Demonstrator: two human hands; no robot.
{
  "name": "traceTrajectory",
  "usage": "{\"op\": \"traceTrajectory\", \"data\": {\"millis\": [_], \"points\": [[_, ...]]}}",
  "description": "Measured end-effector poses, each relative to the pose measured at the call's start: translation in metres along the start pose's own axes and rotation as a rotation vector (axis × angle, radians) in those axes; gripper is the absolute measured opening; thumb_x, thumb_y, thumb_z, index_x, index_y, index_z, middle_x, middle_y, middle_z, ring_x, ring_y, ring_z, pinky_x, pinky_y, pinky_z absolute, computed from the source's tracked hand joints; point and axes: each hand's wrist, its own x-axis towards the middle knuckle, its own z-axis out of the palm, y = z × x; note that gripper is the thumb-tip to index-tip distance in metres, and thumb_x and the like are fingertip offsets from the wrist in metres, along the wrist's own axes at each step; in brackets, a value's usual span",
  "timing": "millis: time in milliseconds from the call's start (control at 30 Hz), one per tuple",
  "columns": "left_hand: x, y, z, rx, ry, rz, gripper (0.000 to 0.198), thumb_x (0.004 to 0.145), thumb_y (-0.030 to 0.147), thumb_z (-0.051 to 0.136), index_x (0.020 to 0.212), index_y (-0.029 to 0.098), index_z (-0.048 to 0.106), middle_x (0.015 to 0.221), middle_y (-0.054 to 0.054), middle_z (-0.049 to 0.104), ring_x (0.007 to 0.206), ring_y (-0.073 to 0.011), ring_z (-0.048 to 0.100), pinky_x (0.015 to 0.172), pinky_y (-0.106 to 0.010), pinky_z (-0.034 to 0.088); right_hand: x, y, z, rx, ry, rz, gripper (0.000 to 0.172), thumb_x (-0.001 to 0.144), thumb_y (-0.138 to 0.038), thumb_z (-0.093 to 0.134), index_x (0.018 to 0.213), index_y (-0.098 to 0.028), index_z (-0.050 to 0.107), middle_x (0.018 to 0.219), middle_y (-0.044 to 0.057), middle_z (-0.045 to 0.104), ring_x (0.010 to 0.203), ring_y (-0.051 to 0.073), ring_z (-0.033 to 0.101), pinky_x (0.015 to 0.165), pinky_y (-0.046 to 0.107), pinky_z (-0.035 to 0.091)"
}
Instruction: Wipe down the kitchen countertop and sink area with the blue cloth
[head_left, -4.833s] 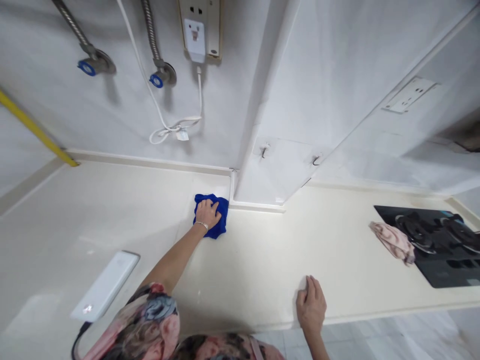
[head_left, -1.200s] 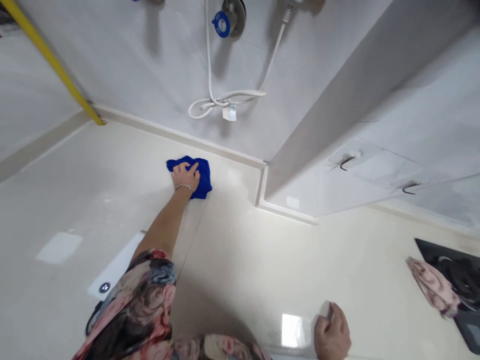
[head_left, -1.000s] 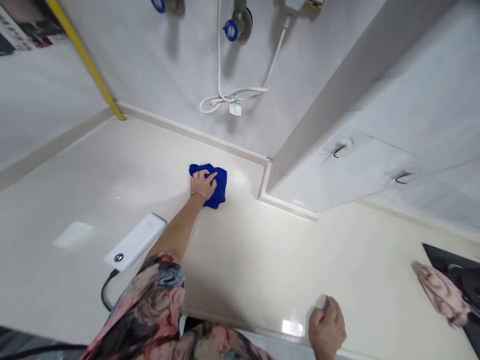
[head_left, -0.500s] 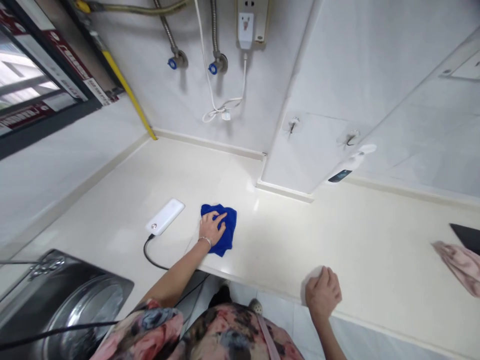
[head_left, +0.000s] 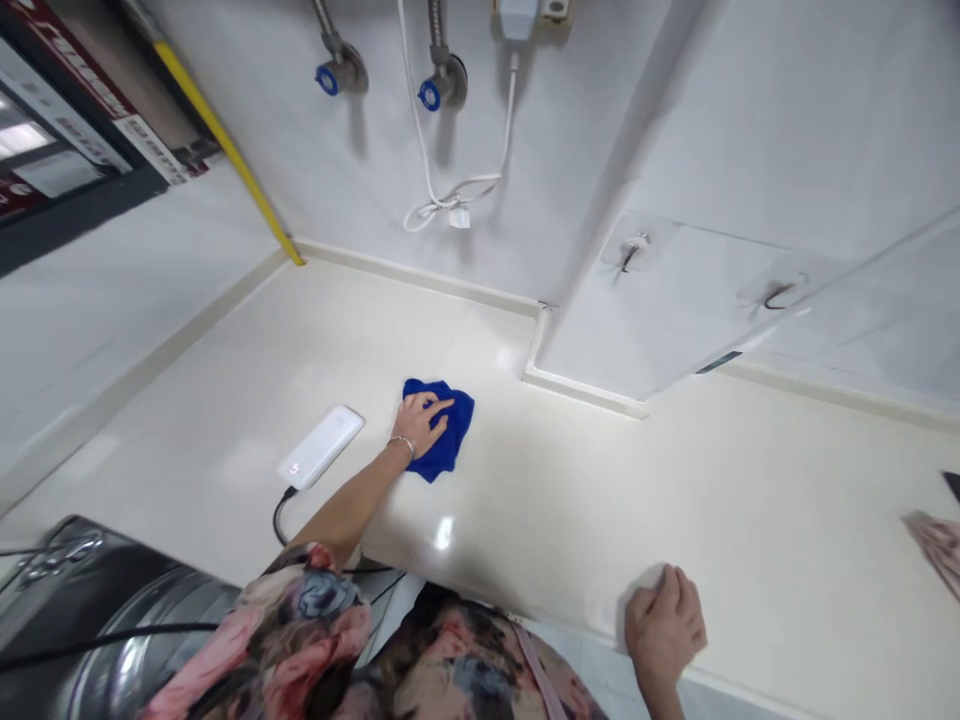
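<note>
1. The view looks down from head height onto a pale cream, glossy stone countertop (head_left: 570, 500) that runs into a corner of white-tiled wall.
2. The person's left hand (head_left: 421, 422) lies palm down, fingers spread and pressed flat on a crumpled bright blue cloth (head_left: 448, 440). A thin silver bracelet (head_left: 401, 441) circles the wrist.
3. The blue cloth lies on the countertop, near the middle of the view, a little in front of the jutting corner of a white wall column (head_left: 600, 330).
4. Just to the left of the cloth lies a flat white rectangular power bank (head_left: 321, 446). A black cable (head_left: 279, 512) runs from its near end towards the counter edge.
5. The right hand (head_left: 664, 630) rests at the front edge of the countertop, well apart from the cloth, fingers curled loosely together and knuckles up. It holds nothing that can be seen.
6. A floral sleeve in pink, black and blue (head_left: 300, 620) covers the left upper arm.
7. On the wall behind hang two metal valves with blue handles (head_left: 429, 92) and a looped white cord (head_left: 450, 205).
8. A yellow pipe (head_left: 225, 150) slants down into the left corner.
9. At the lower left is part of a steel sink (head_left: 112, 640).
10. At the far right edge shows a bit of pinkish patterned cloth (head_left: 937, 540).
</note>
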Motion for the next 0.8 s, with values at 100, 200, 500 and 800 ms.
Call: {"op": "traceTrajectory", "data": {"millis": [100,200,500,800], "points": [[0.04,-0.013,0.007,0.029,0.025,-0.052,0.039,0.097,0.038,0.055,0.132,0.032,0.072,0.125,-0.009,0.058,0.115,-0.0285,0.046,0.102,-0.045,0.041,0.001,-0.002,-0.001,-0.025,-0.008,0.008,0.059,0.091,-0.033,0.041,0.147,-0.02,0.053,0.141,0.021,0.059,0.132,0.04,0.052,0.106,0.062,0.039],[0.077,-0.023,0.014,0.043,0.022,-0.078,0.04,0.098,0.04,0.054,0.133,0.033,0.071,0.128,-0.009,0.057,0.118,-0.0295,0.045,0.103,-0.046,0.04,0.002,-0.002,-0.002,-0.055,-0.02,0.012,0.06,0.091,-0.037,0.04,0.147,-0.019,0.054,0.139,0.021,0.06,0.13,0.041,0.054,0.103,0.061,0.041],[0.192,-0.043,0.028,0.037,0.04,-0.142,0.042,0.098,0.041,0.053,0.136,0.033,0.07,0.132,-0.01,0.055,0.12,-0.0318,0.044,0.102,-0.047,0.039,0.004,0.008,0.001,-0.095,0.003,-0.034,0.065,0.089,-0.043,0.043,0.146,-0.016,0.057,0.13,0.022,0.064,0.118,0.042,0.061,0.093,0.058,0.051],[0.278,-0.05,0.044,-0.018,0.113,-0.258,0.041,0.095,0.039,0.052,0.13,0.03,0.072,0.132,-0.011,0.054,0.123,-0.0351,0.041,0.103,-0.05,0.036,0.004,0.012,0.0,-0.157,-0.02,-0.043,0.063,0.092,-0.04,0.04,0.146,-0.015,0.056,0.13,0.022,0.064,0.115,0.039,0.065,0.091,0.054,0.055]]}}
